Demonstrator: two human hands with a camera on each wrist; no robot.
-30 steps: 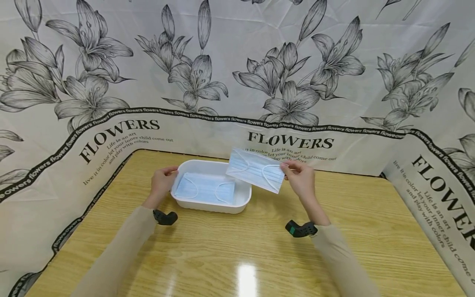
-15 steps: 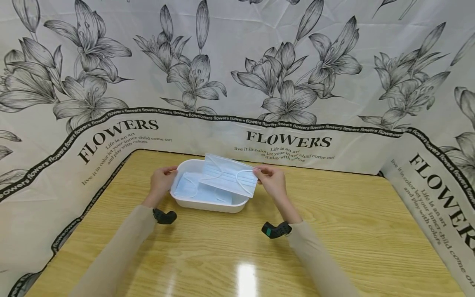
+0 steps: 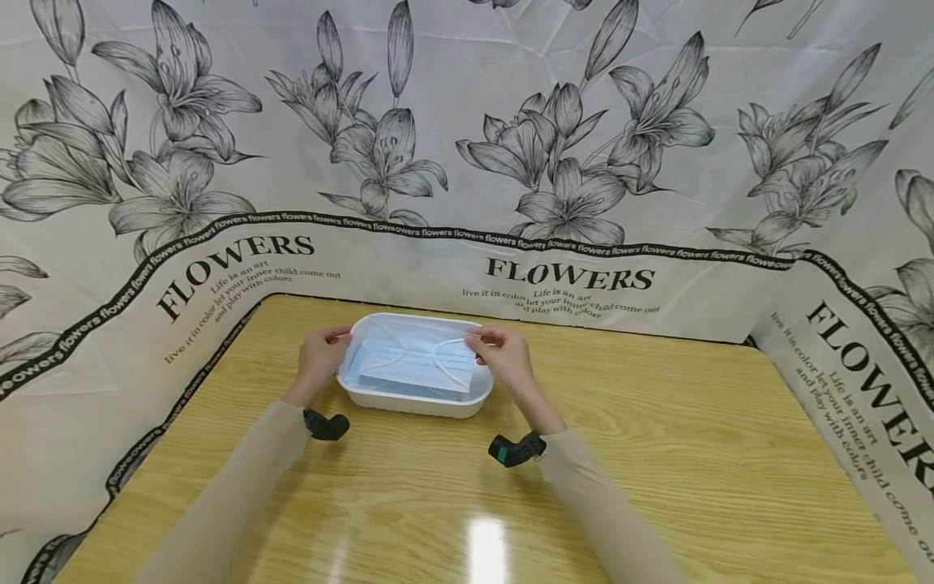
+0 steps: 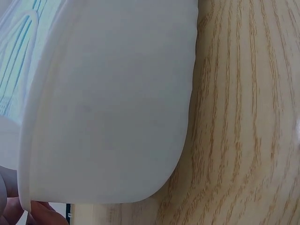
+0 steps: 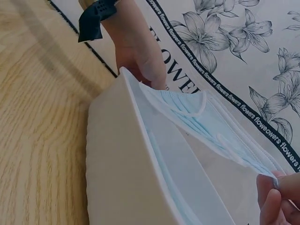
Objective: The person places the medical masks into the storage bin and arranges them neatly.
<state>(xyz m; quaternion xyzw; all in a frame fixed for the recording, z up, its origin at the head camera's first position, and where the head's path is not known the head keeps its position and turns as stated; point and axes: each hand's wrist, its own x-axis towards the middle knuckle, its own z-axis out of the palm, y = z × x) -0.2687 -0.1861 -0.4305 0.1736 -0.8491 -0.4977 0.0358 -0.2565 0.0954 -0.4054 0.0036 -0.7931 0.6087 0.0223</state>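
Note:
A white oval-cornered plastic box (image 3: 416, 403) stands on the table, and my left hand (image 3: 319, 358) pinches its left rim, with fingertips on both sides of the wall in the left wrist view. My right hand (image 3: 503, 357) pinches the right end of a light blue pleated face mask (image 3: 416, 357) with white ear loops. In the right wrist view this face mask (image 5: 201, 117) hangs over the box opening, its far end near the far rim. Beneath it another blue mask (image 5: 171, 183) lies inside the box, mostly covered.
The wood-grain table (image 3: 657, 454) extends around the box. A white cloth with printed flowers and lettering (image 3: 569, 276) rises behind the table and along both sides. Black devices (image 3: 516, 449) are worn on both wrists.
My right hand has moved left with its mask, from right of the box to over it, and has lowered it into the opening. My left hand has stayed at the rim.

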